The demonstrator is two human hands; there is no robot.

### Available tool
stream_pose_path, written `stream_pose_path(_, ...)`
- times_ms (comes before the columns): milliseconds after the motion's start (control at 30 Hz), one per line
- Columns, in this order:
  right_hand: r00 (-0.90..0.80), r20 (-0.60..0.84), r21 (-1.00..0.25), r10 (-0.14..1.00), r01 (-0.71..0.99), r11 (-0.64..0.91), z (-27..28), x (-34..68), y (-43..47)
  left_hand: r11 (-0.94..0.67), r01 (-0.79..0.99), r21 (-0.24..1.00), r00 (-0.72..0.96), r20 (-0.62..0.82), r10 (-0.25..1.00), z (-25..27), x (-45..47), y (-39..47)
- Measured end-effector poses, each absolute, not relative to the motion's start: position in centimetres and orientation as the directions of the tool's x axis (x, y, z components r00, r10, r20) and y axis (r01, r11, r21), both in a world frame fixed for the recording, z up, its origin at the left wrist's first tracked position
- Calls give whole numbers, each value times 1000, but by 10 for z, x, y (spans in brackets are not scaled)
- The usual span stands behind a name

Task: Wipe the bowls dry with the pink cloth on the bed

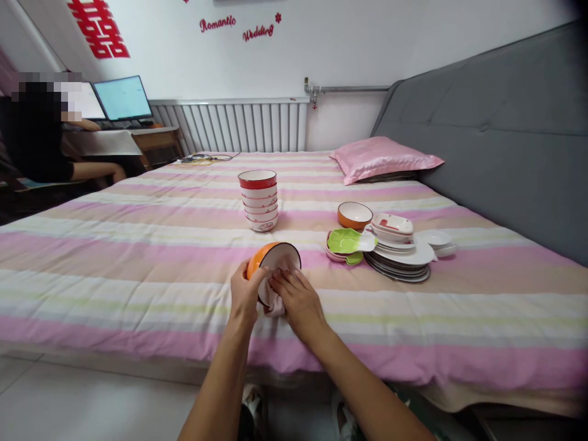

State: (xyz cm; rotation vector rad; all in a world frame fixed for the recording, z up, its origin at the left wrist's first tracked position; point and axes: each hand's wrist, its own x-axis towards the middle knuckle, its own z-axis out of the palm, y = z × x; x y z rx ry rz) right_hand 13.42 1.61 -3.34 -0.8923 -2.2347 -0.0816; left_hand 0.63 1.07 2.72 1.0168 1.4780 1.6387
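Observation:
An orange bowl (pixel 260 258) with a white inside and a dark rim is tilted on its side above the striped bed. My left hand (pixel 244 293) grips it by the left edge, thumb over the rim. Inside the bowl, my right hand (pixel 297 301) presses a pale pink cloth (pixel 274 306) against the inner wall; part of the cloth hangs below the rim. Just beyond stands a stack of white and red patterned bowls (pixel 260 202). To the right a second orange bowl (pixel 354 215) rests upright on the bed.
Right of my hands are a green leaf-shaped dish (pixel 345 241), stacked plates (pixel 416 254) with small dishes on top, and white spoons (pixel 443 245). A pink pillow (pixel 381 158) lies by the grey headboard (pixel 496 128). Cables (pixel 206 159) lie at the far edge. A person (pixel 34 135) sits at a desk, far left.

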Motion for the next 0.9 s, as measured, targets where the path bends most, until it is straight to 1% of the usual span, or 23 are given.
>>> stream_pose_path(133, -497, 639, -187, 587, 639, 746, -38, 131, 15, -118, 36, 992, -466, 122, 877, 26, 6, 11)
stream_pose_path(200, -510, 634, -189, 580, 626, 757, -41, 129, 15, -124, 51, 991, -477, 133, 869, 25, 6, 11)
stream_pose_path(300, -513, 646, -225, 565, 579, 783, -43, 126, 14, -130, 65, 989, -484, 146, 863, 24, 5, 11)
stream_pose_path(433, -514, 664, -324, 543, 457, 829, -36, 124, 8, -137, 74, 988, -473, 156, 867, 25, 6, 10)
stream_pose_path(567, -508, 638, -454, 579, 359, 815, -24, 124, -2, -134, 73, 988, -467, 152, 871, 29, 9, 8)
stream_pose_path(633, -504, 617, -494, 604, 349, 796, -20, 124, -6, -128, 68, 989, -461, 145, 875, 30, 10, 7)
stream_pose_path(767, -514, 587, -489, 625, 390, 780, -21, 123, -7, -112, 46, 993, -459, 121, 880, 31, 11, 7)
stream_pose_path(900, -523, 623, -428, 582, 395, 813, -28, 123, 4, -103, -14, 995, -454, 85, 887, 28, 9, 9)
